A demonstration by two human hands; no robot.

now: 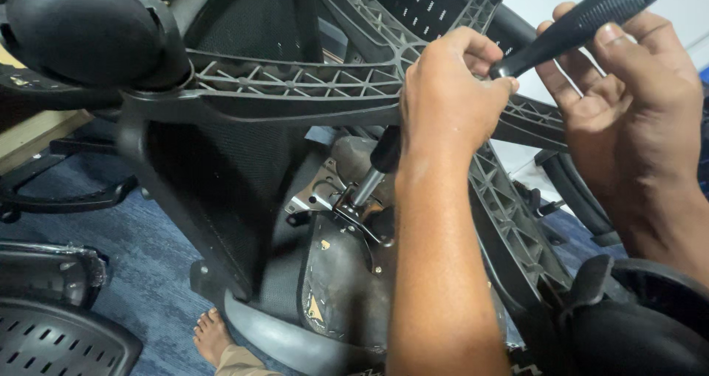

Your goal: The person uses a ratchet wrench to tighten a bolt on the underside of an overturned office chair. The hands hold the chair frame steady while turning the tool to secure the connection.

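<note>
An office chair lies overturned, its grey ribbed star base facing me. My left hand is closed around the hub at the middle of the base. My right hand grips a black ribbed tool handle, whose lower end meets my left hand at the hub; what sits under that hand is hidden. Below, the gas cylinder runs down into the metal seat plate.
A black caster sits on the arm at top left, and another caster is at bottom right. A bare foot rests on the blue carpet. Perforated black chair parts lie at bottom left.
</note>
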